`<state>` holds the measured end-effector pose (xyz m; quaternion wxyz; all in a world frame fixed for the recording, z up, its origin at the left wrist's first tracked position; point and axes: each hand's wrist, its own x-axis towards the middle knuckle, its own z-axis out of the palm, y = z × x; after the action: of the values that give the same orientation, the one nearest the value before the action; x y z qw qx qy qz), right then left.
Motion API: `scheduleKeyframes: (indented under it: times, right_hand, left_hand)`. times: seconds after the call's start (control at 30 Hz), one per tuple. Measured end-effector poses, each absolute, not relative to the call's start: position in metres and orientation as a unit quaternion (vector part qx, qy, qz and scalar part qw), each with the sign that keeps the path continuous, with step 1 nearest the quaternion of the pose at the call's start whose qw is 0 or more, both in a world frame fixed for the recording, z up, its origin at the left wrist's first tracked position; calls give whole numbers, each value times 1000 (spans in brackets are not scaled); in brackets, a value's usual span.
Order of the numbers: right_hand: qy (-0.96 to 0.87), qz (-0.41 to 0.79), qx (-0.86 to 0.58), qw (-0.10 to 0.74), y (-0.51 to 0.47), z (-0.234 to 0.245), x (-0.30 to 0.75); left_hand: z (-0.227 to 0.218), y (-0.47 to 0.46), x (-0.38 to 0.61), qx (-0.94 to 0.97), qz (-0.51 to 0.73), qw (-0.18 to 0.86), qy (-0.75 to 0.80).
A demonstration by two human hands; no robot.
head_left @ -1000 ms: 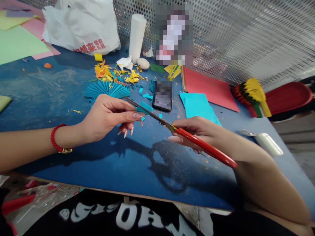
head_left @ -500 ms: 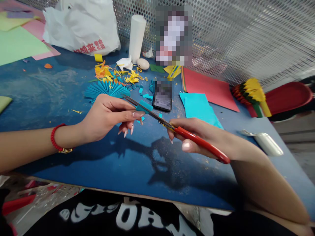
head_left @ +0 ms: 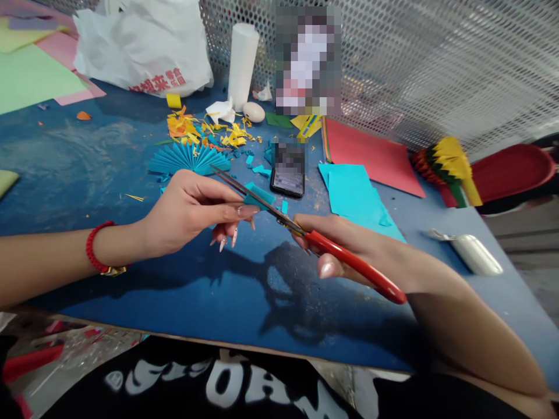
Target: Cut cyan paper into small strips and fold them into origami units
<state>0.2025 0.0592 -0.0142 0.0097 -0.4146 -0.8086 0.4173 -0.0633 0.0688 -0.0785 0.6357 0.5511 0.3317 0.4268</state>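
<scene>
My left hand [head_left: 192,210] pinches a small teal paper piece [head_left: 258,195] between thumb and fingers above the blue table [head_left: 131,279]. My right hand [head_left: 349,247] grips red-handled scissors [head_left: 349,265]; their thin blades [head_left: 244,189] lie across the teal piece and point up to the left. A folded teal paper fan [head_left: 188,158] rests on the table just behind my left hand. A red bracelet [head_left: 94,247] circles my left wrist.
A phone [head_left: 288,171] lies behind the scissors. Teal sheets [head_left: 356,192] and a red sheet [head_left: 371,154] lie to the right, yellow and orange scraps [head_left: 205,131] behind. A white bag [head_left: 144,46], white roll [head_left: 242,64], mesh wall [head_left: 437,64] and green paper [head_left: 30,75] stand farther back.
The scissors have slid slightly left and forward along the teal piece, and my right hand's fingers have closed around the handles. My left hand has barely moved.
</scene>
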Motion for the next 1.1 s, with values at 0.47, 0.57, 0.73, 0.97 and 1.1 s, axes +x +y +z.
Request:
scheduleKeyframes:
  times: [0.47, 0.57, 0.73, 0.97, 1.1]
  right_hand:
    - [-784, 447, -431, -5, 61, -16, 201]
    - [-780, 455, -431, -6, 62, -15, 200]
    - [-780, 469, -413, 11, 63, -20, 203]
    - [-803, 429, -408, 68, 63, -23, 202]
    - [-842, 263, -469, 42, 71, -25, 204]
  left_hand:
    - [-80, 68, -62, 551, 422, 635, 339]
    - [-79, 68, -62, 550, 422, 636, 339]
    - [-78, 68, -62, 564, 422, 624, 338]
    - [-79, 70, -61, 564, 372, 654, 341]
    - [-79, 72, -59, 576, 330, 672, 327]
